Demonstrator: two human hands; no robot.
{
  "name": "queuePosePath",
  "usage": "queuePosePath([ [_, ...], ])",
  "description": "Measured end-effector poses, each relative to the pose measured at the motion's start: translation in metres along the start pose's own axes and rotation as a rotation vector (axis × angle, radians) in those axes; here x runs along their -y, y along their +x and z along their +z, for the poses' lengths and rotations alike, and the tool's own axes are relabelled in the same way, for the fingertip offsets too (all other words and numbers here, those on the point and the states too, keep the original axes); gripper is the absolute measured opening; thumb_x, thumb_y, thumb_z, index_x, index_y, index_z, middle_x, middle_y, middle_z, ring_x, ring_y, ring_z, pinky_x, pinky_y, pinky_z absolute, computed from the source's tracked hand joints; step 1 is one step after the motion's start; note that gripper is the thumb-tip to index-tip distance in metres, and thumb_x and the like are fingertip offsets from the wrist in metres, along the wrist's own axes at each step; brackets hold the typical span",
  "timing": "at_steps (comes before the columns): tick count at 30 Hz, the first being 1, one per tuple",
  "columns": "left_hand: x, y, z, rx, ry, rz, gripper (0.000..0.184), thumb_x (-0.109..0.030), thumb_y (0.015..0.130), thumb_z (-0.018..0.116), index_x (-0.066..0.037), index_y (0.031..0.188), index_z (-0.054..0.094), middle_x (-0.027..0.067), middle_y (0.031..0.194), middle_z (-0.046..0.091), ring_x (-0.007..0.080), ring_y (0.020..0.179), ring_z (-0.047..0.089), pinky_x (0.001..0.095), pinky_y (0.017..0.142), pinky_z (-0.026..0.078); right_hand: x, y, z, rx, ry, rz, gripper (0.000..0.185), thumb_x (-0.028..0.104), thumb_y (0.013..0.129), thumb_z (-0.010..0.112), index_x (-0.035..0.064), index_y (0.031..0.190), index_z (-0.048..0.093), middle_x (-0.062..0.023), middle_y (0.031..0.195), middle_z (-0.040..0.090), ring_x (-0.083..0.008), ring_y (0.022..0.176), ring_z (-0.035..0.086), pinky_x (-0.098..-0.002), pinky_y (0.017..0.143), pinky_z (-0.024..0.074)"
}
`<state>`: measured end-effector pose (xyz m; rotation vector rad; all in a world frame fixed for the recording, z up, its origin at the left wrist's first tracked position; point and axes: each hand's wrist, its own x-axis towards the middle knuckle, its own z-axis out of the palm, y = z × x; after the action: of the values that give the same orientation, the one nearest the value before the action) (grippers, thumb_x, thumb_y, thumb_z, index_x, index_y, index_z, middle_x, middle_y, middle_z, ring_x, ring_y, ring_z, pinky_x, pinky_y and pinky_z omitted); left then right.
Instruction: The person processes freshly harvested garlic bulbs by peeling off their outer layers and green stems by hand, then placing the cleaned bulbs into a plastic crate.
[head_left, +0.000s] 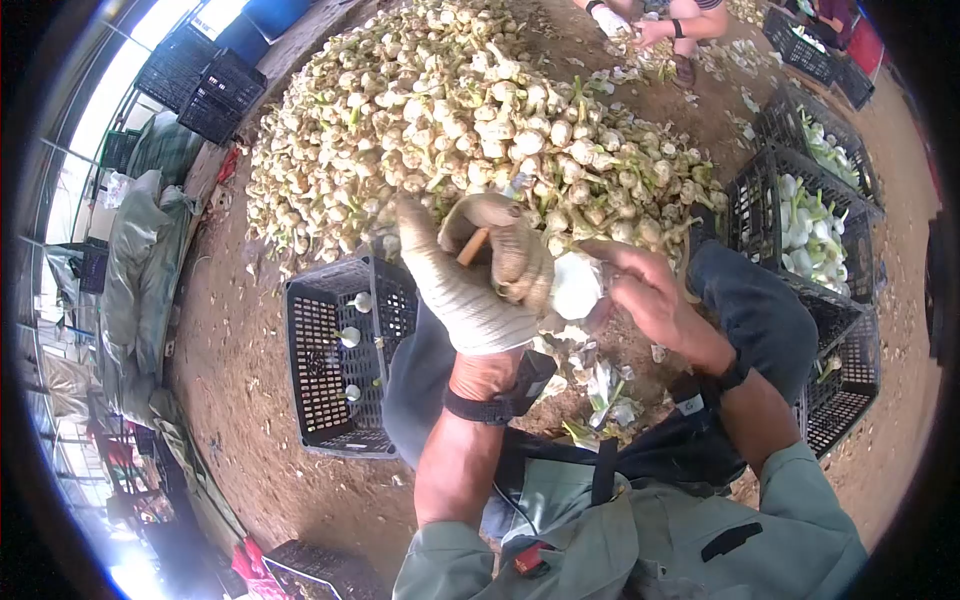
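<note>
A peeled white garlic bulb sits between my two hands, in the bare fingers of my right hand. My left hand, in a dirty knitted glove, is curled around the orange handle of a small tool, perhaps a knife. Its far end is blurred against the pile, so the blade is hard to make out. The gloved knuckles are right beside the bulb, and I cannot tell if they touch it. Ahead lies a large heap of untrimmed garlic. Loose peelings lie on the ground between my legs.
A black crate with a few bulbs stands by my left knee. At right are crates of white garlic and another black crate. A co-worker's hands are beyond the heap. Stacked crates and sacks line the left side.
</note>
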<state>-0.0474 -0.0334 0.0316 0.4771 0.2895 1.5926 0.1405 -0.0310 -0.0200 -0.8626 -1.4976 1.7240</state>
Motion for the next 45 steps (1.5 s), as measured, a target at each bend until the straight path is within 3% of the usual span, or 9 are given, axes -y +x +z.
queuePosePath([
  [8, 0.005, -0.004, -0.003, -0.014, 0.166, 0.058, 0.07, -0.066, 0.093, 0.036, -0.002, 0.084, 0.063, -0.0003, 0.045, 0.031, 0.0108, 0.035, 0.023, 0.0265, 0.033, 0.023, 0.005, -0.001, 0.003, -0.113, -0.739, -0.36, 0.017, 0.016, 0.09, 0.058, -0.0003, 0.084, 0.057, -0.0078, 0.064, 0.058, -0.0152, 0.046, 0.05, -0.0303, 0.043, 0.0394],
  [19, -0.009, 0.003, -0.011, 0.434, -0.089, -0.109, 0.07, -0.061, 0.097, 0.029, -0.002, 0.096, 0.067, -0.0034, 0.041, 0.026, 0.008, 0.033, 0.023, 0.0251, 0.032, 0.023, -0.052, 0.004, -0.026, 0.006, -1.105, -0.136, 0.026, 0.013, 0.079, 0.061, -0.0033, 0.098, 0.064, -0.0187, 0.063, 0.058, -0.0314, 0.056, 0.061, -0.0402, 0.055, 0.0494],
  [21, -0.014, 0.001, -0.013, 0.447, -0.083, -0.107, 0.07, -0.061, 0.097, 0.028, -0.002, 0.1, 0.067, -0.004, 0.041, 0.025, 0.0082, 0.032, 0.022, 0.0257, 0.032, 0.024, -0.055, -0.001, -0.022, 0.059, -1.083, -0.212, 0.035, 0.02, 0.083, 0.06, -0.0019, 0.11, 0.062, -0.017, 0.07, 0.063, -0.027, 0.06, 0.066, -0.0352, 0.054, 0.0536],
  [25, -0.016, -0.005, -0.006, 0.253, -0.149, -0.115, 0.077, -0.064, 0.096, 0.029, 0.002, 0.078, 0.064, -0.0004, 0.04, 0.032, 0.0124, 0.03, 0.026, 0.0275, 0.032, 0.024, -0.026, 0.003, -0.007, 0.118, 0.099, 0.418, 0.051, 0.043, 0.102, 0.035, 0.0005, 0.11, 0.062, -0.0101, 0.081, 0.068, -0.0131, 0.062, 0.067, -0.0242, 0.05, 0.0549],
  [29, -0.007, -0.001, -0.012, 0.395, -0.042, -0.087, 0.07, -0.061, 0.097, 0.031, 0.0, 0.094, 0.065, -0.001, 0.043, 0.03, 0.0101, 0.033, 0.021, 0.0264, 0.032, 0.025, -0.001, -0.004, 0.007, 0.086, -0.243, 0.056, 0.057, 0.049, 0.101, 0.032, 0.0013, 0.096, 0.061, -0.0092, 0.077, 0.066, -0.0111, 0.051, 0.061, -0.022, 0.046, 0.0517],
  [33, 0.005, -0.004, 0.007, -0.089, 0.115, 0.133, 0.065, -0.063, 0.094, 0.038, -0.003, 0.092, 0.066, -0.0012, 0.05, 0.031, 0.0104, 0.039, 0.026, 0.0258, 0.035, 0.023, -0.016, -0.003, 0.013, -0.201, -0.184, -0.118, 0.041, 0.036, 0.102, 0.042, -0.0002, 0.091, 0.059, -0.0028, 0.059, 0.049, -0.0105, 0.044, 0.05, -0.0256, 0.039, 0.0407],
  [35, 0.007, -0.003, 0.004, -0.418, 0.097, 0.037, 0.062, -0.062, 0.094, 0.041, -0.005, 0.091, 0.066, -0.0022, 0.05, 0.03, 0.01, 0.039, 0.026, 0.0251, 0.036, 0.02, -0.011, -0.001, 0.015, -0.467, -0.697, -0.537, 0.032, 0.028, 0.099, 0.048, -0.0004, 0.088, 0.057, -0.0073, 0.059, 0.048, -0.0127, 0.048, 0.052, -0.0293, 0.041, 0.0391],
  [42, -0.014, 0.001, -0.013, 0.308, -0.117, -0.027, 0.064, -0.058, 0.097, 0.035, -0.002, 0.095, 0.064, -0.0053, 0.046, 0.025, 0.0072, 0.037, 0.02, 0.025, 0.034, 0.018, -0.069, 0.008, -0.004, -0.008, -1.126, -0.034, 0.017, 0.017, 0.086, 0.057, 0.0012, 0.09, 0.057, -0.0171, 0.071, 0.059, -0.0302, 0.065, 0.06, -0.0461, 0.058, 0.0464],
  [45, -0.026, -0.004, -0.012, 0.389, -0.103, -0.025, 0.068, -0.059, 0.099, 0.029, -0.001, 0.093, 0.064, -0.0046, 0.043, 0.028, 0.007, 0.034, 0.024, 0.0242, 0.032, 0.024, -0.058, 0.001, -0.005, 0.093, -0.785, 0.052, 0.022, 0.021, 0.089, 0.055, 0.0018, 0.1, 0.059, -0.0154, 0.073, 0.059, -0.0304, 0.064, 0.06, -0.0442, 0.06, 0.0488],
])
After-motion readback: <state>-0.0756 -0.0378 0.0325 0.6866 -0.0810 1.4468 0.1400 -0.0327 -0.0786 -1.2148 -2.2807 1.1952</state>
